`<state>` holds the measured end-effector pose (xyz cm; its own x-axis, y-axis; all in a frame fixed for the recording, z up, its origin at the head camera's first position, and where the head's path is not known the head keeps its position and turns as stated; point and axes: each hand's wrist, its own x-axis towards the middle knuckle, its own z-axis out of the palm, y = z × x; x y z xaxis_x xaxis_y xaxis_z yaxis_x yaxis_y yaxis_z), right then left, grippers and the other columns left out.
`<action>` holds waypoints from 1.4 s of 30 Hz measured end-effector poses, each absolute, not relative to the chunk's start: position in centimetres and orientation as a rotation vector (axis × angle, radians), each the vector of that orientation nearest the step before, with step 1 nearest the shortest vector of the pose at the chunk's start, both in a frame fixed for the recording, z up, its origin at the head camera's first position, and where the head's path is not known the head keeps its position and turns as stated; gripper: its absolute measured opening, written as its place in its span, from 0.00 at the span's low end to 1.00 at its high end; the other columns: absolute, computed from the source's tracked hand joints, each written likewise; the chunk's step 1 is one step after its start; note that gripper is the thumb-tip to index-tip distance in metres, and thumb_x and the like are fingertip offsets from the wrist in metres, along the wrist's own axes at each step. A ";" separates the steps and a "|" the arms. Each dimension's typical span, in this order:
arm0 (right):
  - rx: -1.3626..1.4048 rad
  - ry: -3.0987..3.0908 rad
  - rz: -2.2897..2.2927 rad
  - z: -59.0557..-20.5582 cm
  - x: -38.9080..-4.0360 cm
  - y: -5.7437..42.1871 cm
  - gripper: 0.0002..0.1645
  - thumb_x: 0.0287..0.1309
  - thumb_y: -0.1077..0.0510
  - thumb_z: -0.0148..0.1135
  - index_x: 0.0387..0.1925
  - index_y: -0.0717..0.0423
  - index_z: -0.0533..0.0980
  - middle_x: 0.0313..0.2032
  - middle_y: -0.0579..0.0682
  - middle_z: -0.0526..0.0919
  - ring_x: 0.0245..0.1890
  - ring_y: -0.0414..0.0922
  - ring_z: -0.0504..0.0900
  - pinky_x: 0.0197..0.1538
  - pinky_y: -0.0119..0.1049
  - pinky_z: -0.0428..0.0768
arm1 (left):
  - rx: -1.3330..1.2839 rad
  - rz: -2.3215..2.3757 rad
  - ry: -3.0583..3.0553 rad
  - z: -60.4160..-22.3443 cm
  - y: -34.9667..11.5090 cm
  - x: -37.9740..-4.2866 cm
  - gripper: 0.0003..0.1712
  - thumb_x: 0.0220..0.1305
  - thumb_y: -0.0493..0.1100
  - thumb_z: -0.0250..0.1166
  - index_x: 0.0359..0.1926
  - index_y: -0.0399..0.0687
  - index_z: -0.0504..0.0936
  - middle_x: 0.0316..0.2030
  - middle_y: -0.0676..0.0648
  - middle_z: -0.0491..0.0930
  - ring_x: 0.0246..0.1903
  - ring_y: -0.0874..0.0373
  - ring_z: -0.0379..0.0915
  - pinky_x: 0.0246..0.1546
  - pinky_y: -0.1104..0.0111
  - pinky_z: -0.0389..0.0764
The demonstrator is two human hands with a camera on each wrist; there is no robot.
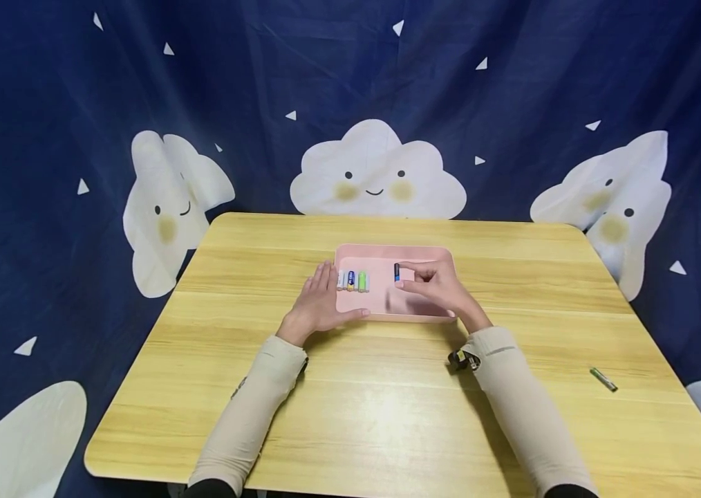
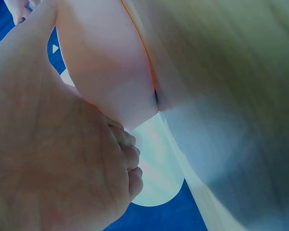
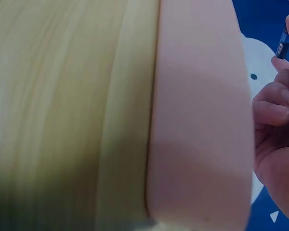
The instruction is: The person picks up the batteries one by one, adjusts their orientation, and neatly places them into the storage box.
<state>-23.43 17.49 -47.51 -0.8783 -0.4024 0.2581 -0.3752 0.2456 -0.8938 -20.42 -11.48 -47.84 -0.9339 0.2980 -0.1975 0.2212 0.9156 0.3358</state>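
My right hand [image 1: 440,282] pinches a black and blue battery [image 1: 397,272] between thumb and forefinger, above the right part of a shallow pink tray [image 1: 378,304]. In the right wrist view the same battery [image 3: 282,44] stands nearly upright between the fingertips. With straight fingers, my left hand [image 1: 321,301] rests against the tray's left side, its thumb along the near rim. Inside the tray at the left, a white battery [image 1: 341,280], a blue battery [image 1: 351,280] and a green battery [image 1: 362,281] lie side by side.
A green and silver battery [image 1: 603,379] lies on the wooden table [image 1: 388,429], well to the right of the tray. Behind the table's far edge hangs a dark blue curtain [image 1: 350,76] with printed white clouds.
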 end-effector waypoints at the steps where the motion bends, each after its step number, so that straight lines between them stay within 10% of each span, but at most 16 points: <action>1: -0.741 2.465 -1.753 -47.6 -23.5 17.3 0.25 0.57 0.65 0.75 0.57 0.65 0.83 0.13 0.45 0.63 0.16 0.34 0.60 0.22 0.27 0.62 | 0.390 0.455 2.833 -47.9 -11.5 -20.4 0.75 0.57 0.84 0.56 0.82 0.36 0.36 0.84 0.37 0.30 0.84 0.43 0.26 0.84 0.49 0.42; 14: -0.439 2.423 -1.596 -48.5 -24.2 15.5 0.30 0.58 0.48 0.76 0.62 0.46 0.83 0.16 0.39 0.62 0.19 0.37 0.57 0.27 0.29 0.60 | 0.396 0.444 2.838 -48.2 -11.5 -20.6 0.75 0.57 0.84 0.55 0.82 0.36 0.35 0.84 0.37 0.30 0.84 0.42 0.27 0.84 0.49 0.42; 28: -0.437 2.421 -1.441 -49.4 -25.5 13.9 0.30 0.59 0.49 0.75 0.62 0.53 0.82 0.12 0.38 0.63 0.15 0.36 0.60 0.20 0.27 0.62 | 0.400 0.425 2.839 -48.0 -11.5 -20.6 0.75 0.57 0.84 0.55 0.82 0.36 0.35 0.84 0.36 0.30 0.84 0.43 0.26 0.84 0.50 0.41; 33: -0.435 2.419 -1.419 -49.7 -25.7 13.6 0.29 0.60 0.51 0.75 0.62 0.54 0.82 0.40 0.51 0.92 0.17 0.36 0.68 0.23 0.26 0.69 | 0.396 0.419 2.840 -48.1 -11.5 -20.6 0.76 0.57 0.85 0.55 0.82 0.36 0.35 0.84 0.37 0.30 0.84 0.43 0.26 0.84 0.50 0.42; 36: -0.446 2.420 -1.390 -49.9 -25.9 13.5 0.31 0.60 0.53 0.74 0.64 0.56 0.80 0.61 0.57 0.85 0.19 0.36 0.72 0.26 0.26 0.73 | 0.395 0.424 2.839 -48.0 -11.4 -20.6 0.75 0.57 0.84 0.55 0.82 0.36 0.35 0.84 0.36 0.30 0.84 0.42 0.26 0.84 0.49 0.42; 42: -0.434 2.430 -1.354 -50.2 -26.2 13.1 0.32 0.58 0.54 0.76 0.64 0.57 0.79 0.65 0.59 0.80 0.24 0.39 0.78 0.31 0.27 0.77 | 0.403 0.424 2.844 -48.0 -11.4 -20.5 0.75 0.58 0.84 0.55 0.82 0.35 0.36 0.83 0.35 0.31 0.84 0.42 0.27 0.84 0.49 0.42</action>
<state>-26.21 13.07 -50.20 -0.9010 -0.4132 -0.1322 -0.1051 0.5034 -0.8576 -20.51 -11.40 -47.96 -0.9337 0.3027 -0.1913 0.2336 0.9199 0.3151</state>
